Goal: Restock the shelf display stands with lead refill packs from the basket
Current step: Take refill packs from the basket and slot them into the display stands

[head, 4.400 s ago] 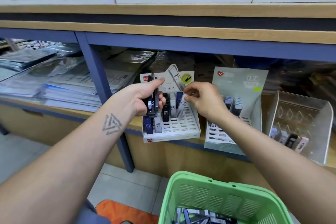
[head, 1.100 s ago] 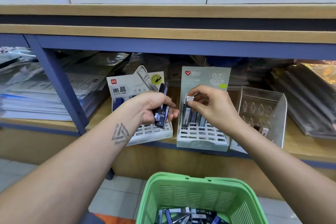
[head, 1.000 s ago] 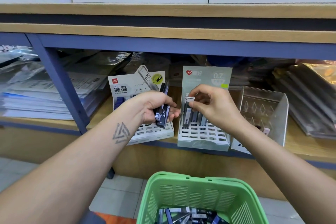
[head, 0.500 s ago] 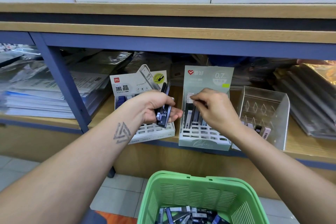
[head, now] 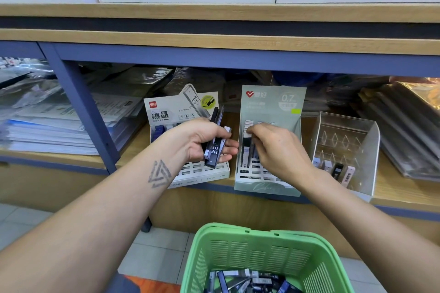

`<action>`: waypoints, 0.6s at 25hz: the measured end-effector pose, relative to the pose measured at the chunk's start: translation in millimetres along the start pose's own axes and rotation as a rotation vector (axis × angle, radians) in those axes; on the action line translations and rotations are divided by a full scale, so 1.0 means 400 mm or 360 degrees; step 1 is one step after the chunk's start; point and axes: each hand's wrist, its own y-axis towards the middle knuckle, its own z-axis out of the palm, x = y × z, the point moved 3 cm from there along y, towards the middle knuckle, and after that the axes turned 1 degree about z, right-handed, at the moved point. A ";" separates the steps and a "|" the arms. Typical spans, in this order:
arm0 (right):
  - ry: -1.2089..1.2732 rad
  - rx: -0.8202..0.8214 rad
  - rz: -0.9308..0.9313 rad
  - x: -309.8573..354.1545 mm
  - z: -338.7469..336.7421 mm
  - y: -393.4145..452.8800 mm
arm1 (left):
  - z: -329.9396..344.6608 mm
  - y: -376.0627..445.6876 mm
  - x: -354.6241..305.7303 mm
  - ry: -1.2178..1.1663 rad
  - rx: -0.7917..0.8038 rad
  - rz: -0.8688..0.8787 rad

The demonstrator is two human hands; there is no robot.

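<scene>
Step in hand, by my read: slotting packs into the stands, mid-insertion on the right side.

Left hand (head: 202, 141) had its fingers curled round a small bundle of dark lead refill packs (head: 212, 150), slim flat rectangular cases of glossy plastic with pale HB labels, ends sticking out above and below the fist. The bundle sat in front of the white stand (head: 188, 112), a printed card back over a white slotted plastic grid; a few blue and white packs stood in its rear rows, behind the knuckles.

Just right of that fist, the right hand (head: 277, 147) was down in the pale green stand (head: 271, 102), matte card marked 0.7, same white grid base. Its fingers pinched the light cap of one upright pack (head: 247, 147) in the left column, seating it. Other packs stood just beside it, front rows bare.

Further right of both hands: a clear acrylic tray (head: 345, 140), hard and see-through, with a few packs low at its front.

Below the hands, the green basket (head: 257, 250), ribbed moulded plastic with vented walls, held loose packs piled in the bottom.

Next move probably calls for letting go once that pack sits square in its slot, then taking another from the left-hand bundle. The slots look narrow, so vertical alignment matters.
</scene>
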 end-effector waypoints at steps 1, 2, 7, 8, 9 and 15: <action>0.0020 -0.0010 0.0020 -0.001 -0.001 0.002 | -0.002 0.000 0.000 0.0002 0.0007 -0.0004; 0.0043 -0.0012 0.0042 -0.003 0.000 0.005 | -0.003 0.000 0.001 0.0001 0.0016 -0.0002; 0.0050 0.0071 0.0133 0.006 -0.021 0.016 | -0.001 -0.018 -0.001 -0.0005 0.0098 0.0052; 0.0114 0.0046 0.0184 0.009 -0.029 0.023 | 0.001 -0.023 -0.003 -0.0021 0.0128 0.0068; 0.0264 0.0018 0.0293 0.013 -0.039 0.031 | 0.004 -0.029 -0.005 -0.0039 0.0162 0.0095; 0.1214 0.0218 0.0853 0.026 -0.040 0.043 | 0.022 -0.059 -0.013 -0.0057 0.0370 0.0263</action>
